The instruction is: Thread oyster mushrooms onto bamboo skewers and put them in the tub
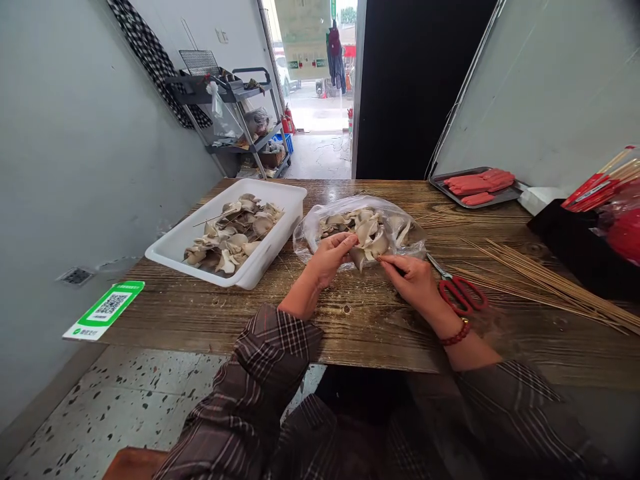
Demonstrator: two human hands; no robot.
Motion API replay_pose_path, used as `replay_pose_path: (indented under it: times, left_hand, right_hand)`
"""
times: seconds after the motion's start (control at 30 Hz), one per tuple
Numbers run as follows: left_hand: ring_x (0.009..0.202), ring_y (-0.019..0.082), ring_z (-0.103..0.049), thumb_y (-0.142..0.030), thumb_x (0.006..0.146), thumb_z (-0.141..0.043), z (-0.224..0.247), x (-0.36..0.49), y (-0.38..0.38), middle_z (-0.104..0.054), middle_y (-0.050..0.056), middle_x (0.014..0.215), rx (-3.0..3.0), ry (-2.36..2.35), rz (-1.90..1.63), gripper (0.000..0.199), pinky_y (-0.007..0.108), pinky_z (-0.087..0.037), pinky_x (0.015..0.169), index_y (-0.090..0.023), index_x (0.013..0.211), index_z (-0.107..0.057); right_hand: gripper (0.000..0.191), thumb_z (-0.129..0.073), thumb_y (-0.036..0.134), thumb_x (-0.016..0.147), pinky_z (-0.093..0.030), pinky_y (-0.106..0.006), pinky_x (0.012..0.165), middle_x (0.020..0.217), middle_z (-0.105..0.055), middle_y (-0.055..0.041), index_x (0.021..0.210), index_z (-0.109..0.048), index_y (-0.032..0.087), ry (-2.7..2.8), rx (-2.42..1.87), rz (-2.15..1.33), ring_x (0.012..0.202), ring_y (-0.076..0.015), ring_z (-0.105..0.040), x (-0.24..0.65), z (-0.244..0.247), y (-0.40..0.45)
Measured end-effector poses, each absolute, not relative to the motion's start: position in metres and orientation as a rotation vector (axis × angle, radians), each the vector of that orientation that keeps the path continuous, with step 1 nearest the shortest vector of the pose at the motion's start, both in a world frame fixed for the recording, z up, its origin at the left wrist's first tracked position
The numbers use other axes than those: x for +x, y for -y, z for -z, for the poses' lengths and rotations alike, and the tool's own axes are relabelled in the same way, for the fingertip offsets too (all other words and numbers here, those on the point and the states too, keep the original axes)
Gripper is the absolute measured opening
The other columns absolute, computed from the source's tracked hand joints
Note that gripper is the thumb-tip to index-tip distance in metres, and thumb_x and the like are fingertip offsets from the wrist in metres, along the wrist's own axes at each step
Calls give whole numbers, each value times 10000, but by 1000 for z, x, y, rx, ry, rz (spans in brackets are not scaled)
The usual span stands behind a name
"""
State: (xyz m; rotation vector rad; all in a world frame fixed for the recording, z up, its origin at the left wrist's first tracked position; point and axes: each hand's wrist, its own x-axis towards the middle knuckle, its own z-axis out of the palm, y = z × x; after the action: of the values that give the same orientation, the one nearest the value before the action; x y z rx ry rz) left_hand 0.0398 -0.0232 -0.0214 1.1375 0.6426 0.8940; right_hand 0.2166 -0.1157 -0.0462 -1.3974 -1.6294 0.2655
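Over a clear plastic bag of grey-white oyster mushrooms, both my hands are at one mushroom cluster. My left hand pinches the cluster's left side between thumb and fingers. At its lower right edge, my right hand is closed, fingertips together on a thin dark piece, perhaps a skewer end; most of it is hidden. A white plastic tub with more mushrooms stands left of the bag. Red-handled scissors lie just right of my right hand.
Long bamboo skewers spread over the right of the wooden table. Behind them are a dark tray of red sausages and a black box with red-wrapped sticks. A green QR card lies at the left edge.
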Motion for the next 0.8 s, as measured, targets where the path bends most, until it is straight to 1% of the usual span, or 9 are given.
replay_pose_path:
  times: [0.07, 0.13, 0.17, 0.23, 0.3, 0.37, 0.5, 0.7, 0.8]
  left_hand:
    - [576, 80, -496, -497, 641, -818, 22, 43, 25, -592, 2, 652, 1197, -641, -872, 378, 198, -400, 536, -154, 729, -685]
    - [554, 72, -470, -501, 647, -813, 23, 45, 26, -579, -4, 617, 1243, -627, -879, 380, 195, -373, 519, -149, 693, -677]
    - [554, 72, -467, -502, 645, -813, 23, 45, 27, -584, -3, 618, 1248, -625, -898, 381, 196, -367, 516, -149, 683, -676]
    - [561, 73, -470, -501, 637, -818, 23, 45, 26, -600, 1, 635, 1230, -636, -944, 376, 196, -362, 513, -152, 684, -685]
    - [562, 74, -470, -494, 634, -822, 24, 44, 26, -602, 4, 633, 1211, -648, -969, 369, 194, -357, 504, -153, 679, -689]
    - [550, 76, -465, -498, 635, -819, 24, 44, 26, -584, 3, 602, 1210, -649, -956, 370, 195, -352, 492, -154, 659, -684]
    - [532, 76, -451, -518, 619, -821, 25, 44, 27, -565, 2, 565, 1223, -650, -927, 398, 202, -341, 481, -149, 622, -671]
    - [525, 69, -432, -487, 631, -820, 30, 49, 30, -560, -12, 557, 1252, -675, -936, 378, 218, -318, 497, -142, 606, -666]
    - [549, 72, -474, -480, 635, -820, 31, 50, 29, -607, -2, 603, 1227, -665, -927, 362, 219, -350, 527, -142, 662, -694]
  right_hand:
    - [235, -562, 284, 890, -558, -394, 850, 988, -778, -65, 967, -782, 254, 1633, -1399, -264, 900, -242, -731, 215, 48, 115]
    - [236, -565, 294, 888, -559, -389, 829, 968, -778, -71, 960, -784, 241, 1620, -1381, -297, 876, -240, -729, 215, 49, 115]
    - [242, -567, 303, 886, -562, -377, 792, 927, -779, -72, 962, -785, 230, 1611, -1368, -334, 834, -233, -727, 215, 50, 114]
    - [273, -564, 330, 885, -552, -332, 668, 776, -760, -57, 993, -782, 206, 1584, -1354, -449, 690, -202, -699, 215, 49, 113]
    - [316, -564, 361, 879, -498, -281, 539, 609, -688, -23, 1028, -777, 181, 1542, -1354, -577, 541, -161, -621, 215, 49, 113]
    - [340, -573, 388, 866, -444, -251, 472, 525, -621, 3, 1021, -778, 166, 1493, -1351, -670, 467, -131, -547, 214, 48, 112]
    - [340, -600, 423, 837, -424, -242, 459, 502, -595, 10, 957, -785, 164, 1434, -1339, -679, 448, -117, -499, 212, 52, 112]
    - [297, -611, 407, 819, -446, -260, 488, 522, -619, 5, 903, -794, 188, 1402, -1381, -575, 470, -136, -527, 211, 59, 110]
    - [284, -614, 394, 810, -439, -261, 478, 508, -611, 6, 874, -796, 185, 1408, -1406, -555, 454, -137, -524, 212, 55, 110]
